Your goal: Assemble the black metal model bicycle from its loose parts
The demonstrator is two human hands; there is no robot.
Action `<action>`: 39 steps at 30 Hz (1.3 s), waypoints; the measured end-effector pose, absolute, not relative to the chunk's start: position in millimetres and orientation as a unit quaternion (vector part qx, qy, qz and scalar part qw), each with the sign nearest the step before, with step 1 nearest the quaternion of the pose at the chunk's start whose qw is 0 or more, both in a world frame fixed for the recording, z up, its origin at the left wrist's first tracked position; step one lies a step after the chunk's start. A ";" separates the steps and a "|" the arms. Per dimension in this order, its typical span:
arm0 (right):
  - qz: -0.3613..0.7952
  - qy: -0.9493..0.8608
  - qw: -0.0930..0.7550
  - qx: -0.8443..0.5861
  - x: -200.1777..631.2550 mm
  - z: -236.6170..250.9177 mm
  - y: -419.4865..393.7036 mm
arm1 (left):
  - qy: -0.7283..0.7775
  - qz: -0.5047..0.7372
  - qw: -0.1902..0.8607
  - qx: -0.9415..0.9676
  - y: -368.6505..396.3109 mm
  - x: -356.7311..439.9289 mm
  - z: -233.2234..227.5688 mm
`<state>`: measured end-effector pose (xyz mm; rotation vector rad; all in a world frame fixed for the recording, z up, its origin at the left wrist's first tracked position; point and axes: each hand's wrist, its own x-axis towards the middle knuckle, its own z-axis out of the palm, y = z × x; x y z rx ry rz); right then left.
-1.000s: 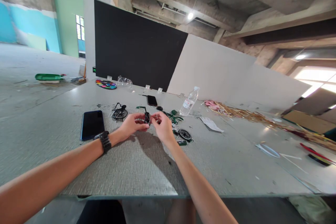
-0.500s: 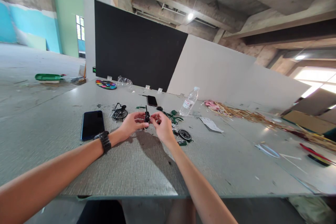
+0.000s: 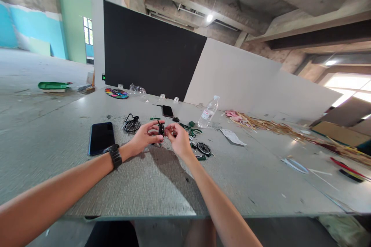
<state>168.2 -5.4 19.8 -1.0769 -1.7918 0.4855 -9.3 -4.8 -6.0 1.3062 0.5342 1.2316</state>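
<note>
Between my hands, above the grey table, is a small dark model part (image 3: pixel 161 128); its exact kind is too small to make out. My left hand (image 3: pixel 146 135) is closed on it, thumb in front and fingers behind. My right hand (image 3: pixel 177 136) pinches a small thin piece at the part's right side, its kind hidden by the fingers. A partly built black model bicycle (image 3: pixel 132 124) lies left of my hands. Green model parts (image 3: pixel 189 129) and a loose spoked wheel (image 3: pixel 203 148) lie just right of my right hand.
A large dark phone (image 3: pixel 101 138) lies near my left wrist, a smaller phone (image 3: pixel 167 111) beyond my hands. A plastic bottle (image 3: pixel 208 112) and a paper sheet (image 3: pixel 232 137) are to the right. A paint palette (image 3: pixel 116 93) sits at the back left; wood strips (image 3: pixel 261 122) at the back right.
The dark part in my left hand has turned, so more of its rounded side shows and its upright rod looks shorter. Both hands stay in nearly the same place.
</note>
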 end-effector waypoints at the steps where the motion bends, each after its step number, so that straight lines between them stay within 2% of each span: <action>1: 0.200 -0.734 0.476 -0.441 168.2 20.0 -5.4 | 0.229 0.532 0.591 0.562 -4.0 -9.4 -6.8; 14: 0.232 -0.732 0.477 -0.428 168.7 21.8 -6.8 | 0.227 0.514 0.599 0.570 -2.8 -8.1 -5.2; 23: 0.245 -0.731 0.473 -0.427 170.2 19.6 -5.4 | 0.279 0.515 0.544 0.601 -0.9 -9.0 -5.1; 39: 0.253 -0.737 0.468 -0.417 175.2 24.0 -6.0 | 0.264 0.510 0.562 0.595 3.8 -9.5 -10.3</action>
